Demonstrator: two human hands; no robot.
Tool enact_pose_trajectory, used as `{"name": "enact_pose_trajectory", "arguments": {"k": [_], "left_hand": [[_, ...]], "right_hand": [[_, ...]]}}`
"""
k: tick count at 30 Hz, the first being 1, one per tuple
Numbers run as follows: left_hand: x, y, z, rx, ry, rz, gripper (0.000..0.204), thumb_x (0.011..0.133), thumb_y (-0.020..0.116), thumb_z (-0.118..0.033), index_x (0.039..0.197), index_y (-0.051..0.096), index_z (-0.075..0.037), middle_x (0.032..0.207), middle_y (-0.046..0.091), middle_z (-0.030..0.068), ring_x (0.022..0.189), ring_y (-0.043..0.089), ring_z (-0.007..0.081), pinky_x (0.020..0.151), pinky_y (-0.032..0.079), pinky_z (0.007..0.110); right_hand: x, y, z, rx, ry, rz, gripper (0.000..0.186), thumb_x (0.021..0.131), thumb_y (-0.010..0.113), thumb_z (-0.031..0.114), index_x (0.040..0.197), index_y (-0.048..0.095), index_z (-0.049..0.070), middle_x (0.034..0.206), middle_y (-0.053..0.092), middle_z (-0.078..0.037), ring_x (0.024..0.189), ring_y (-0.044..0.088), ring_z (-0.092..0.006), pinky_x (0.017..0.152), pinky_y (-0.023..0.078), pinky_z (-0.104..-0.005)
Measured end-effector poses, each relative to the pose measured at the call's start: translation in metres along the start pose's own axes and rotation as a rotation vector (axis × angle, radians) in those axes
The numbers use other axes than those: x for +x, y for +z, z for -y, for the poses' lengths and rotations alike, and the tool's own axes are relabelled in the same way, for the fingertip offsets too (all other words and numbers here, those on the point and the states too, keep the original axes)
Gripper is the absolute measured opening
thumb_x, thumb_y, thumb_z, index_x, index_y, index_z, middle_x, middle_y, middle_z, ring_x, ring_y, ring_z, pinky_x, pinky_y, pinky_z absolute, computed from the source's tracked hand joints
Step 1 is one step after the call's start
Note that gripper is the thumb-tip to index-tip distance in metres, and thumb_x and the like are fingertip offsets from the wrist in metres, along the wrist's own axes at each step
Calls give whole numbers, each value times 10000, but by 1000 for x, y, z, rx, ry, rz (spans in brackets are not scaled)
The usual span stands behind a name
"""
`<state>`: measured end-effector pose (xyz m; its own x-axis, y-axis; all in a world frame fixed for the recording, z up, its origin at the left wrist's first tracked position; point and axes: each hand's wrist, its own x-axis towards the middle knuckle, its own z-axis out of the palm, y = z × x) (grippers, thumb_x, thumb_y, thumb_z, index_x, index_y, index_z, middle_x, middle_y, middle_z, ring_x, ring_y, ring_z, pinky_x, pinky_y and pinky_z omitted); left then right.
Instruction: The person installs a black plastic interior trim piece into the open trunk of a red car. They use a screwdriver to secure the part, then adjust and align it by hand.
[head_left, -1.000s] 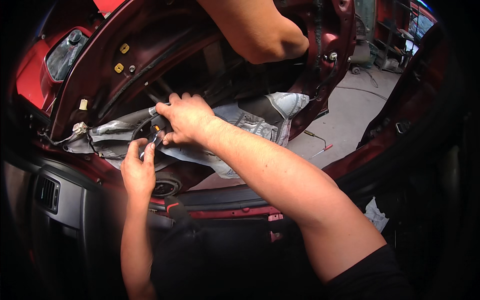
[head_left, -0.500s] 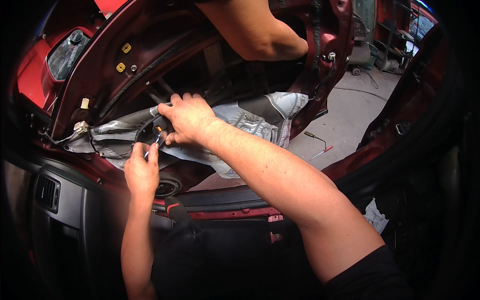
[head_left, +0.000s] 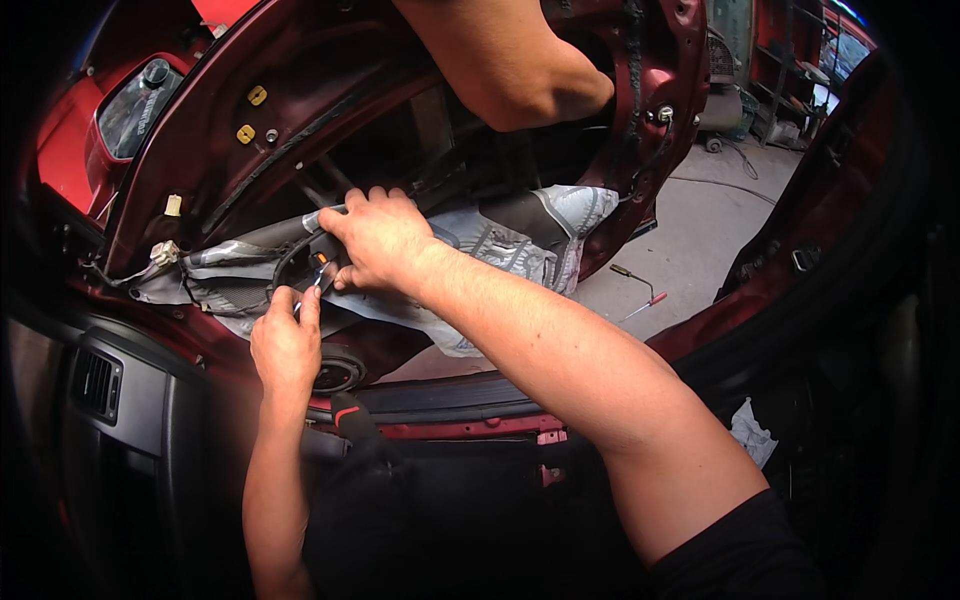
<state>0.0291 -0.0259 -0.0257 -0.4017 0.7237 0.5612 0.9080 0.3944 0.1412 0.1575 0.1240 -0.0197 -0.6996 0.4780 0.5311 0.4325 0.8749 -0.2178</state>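
A stripped red car door stands open in front of me, its inner metal bare. A grey plastic sheet hangs loose across its lower half. My right hand presses on a black cable and a small part with an orange mark on the door. My left hand is just below and pinches a thin metal tool whose tip points at that part. Another person's forearm reaches into the door cavity from above.
A round black speaker opening sits low in the door. A black tool handle with a red mark lies by the sill. A red-handled screwdriver lies on the grey concrete floor outside. The grey dashboard vent is at left.
Both of my hands stay at the same spot on the door; my left hand has shifted slightly with the thin tool. The other person's arm has barely moved.
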Motion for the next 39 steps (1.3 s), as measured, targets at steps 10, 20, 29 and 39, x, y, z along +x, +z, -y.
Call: {"name": "enact_pose_trajectory", "arguments": {"k": [10, 20, 29, 39], "left_hand": [[0, 2, 3, 27, 3, 5, 368, 985, 620, -411, 895, 640, -55, 732, 678, 228, 762, 657, 472, 691, 486, 561], [0, 1, 2, 70, -12, 26, 391, 988, 610, -433, 902, 641, -53, 746, 687, 225, 774, 668, 464, 702, 497, 560], [0, 2, 0, 104, -19, 20, 382, 981, 616, -439, 925, 644, -61, 753, 691, 242, 791, 680, 464, 711, 508, 566], [0, -1, 1, 76, -11, 25, 384, 978, 626, -431, 918, 640, -51, 721, 691, 221, 751, 689, 448, 685, 518, 549]], "right_hand": [[0, 5, 6, -28, 28, -55, 668, 681, 875, 472, 1221, 625, 168, 1091, 627, -132, 1041, 616, -308, 868, 482, -437], [2, 5, 9, -84, 23, -78, 639, 678, 872, 454, 1201, 632, 178, 1092, 632, -123, 1039, 621, -303, 861, 484, -434], [0, 5, 6, -63, -1, -104, 616, 704, 852, 447, 1206, 630, 168, 1084, 620, -136, 1031, 616, -318, 862, 484, -441], [0, 6, 7, -85, -15, -100, 615, 715, 842, 473, 1192, 625, 150, 1061, 613, -145, 1010, 619, -319, 847, 490, -445]]}}
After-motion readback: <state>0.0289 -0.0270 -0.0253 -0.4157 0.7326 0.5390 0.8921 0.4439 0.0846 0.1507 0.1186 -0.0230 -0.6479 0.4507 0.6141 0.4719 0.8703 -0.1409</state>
